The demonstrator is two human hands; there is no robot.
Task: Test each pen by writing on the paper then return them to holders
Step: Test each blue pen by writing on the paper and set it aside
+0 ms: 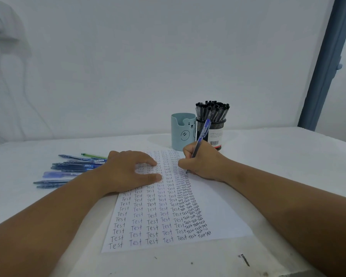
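A white paper (218,212) covered with columns of the word "Test" lies on the table in front of me. My right hand (203,162) grips a blue pen (203,134), its tip touching the paper near the right columns. My left hand (128,170) rests flat on the upper left of the sheet. Several blue pens (72,166) lie loose on the table to the left. Behind the paper stand a light blue bear holder (181,130) and a black mesh holder (216,126) packed with black pens.
The white table (288,156) runs back to a pale wall. A blue-grey door frame (326,62) rises at the right. A small dark screw-like object (244,259) lies near the front edge.
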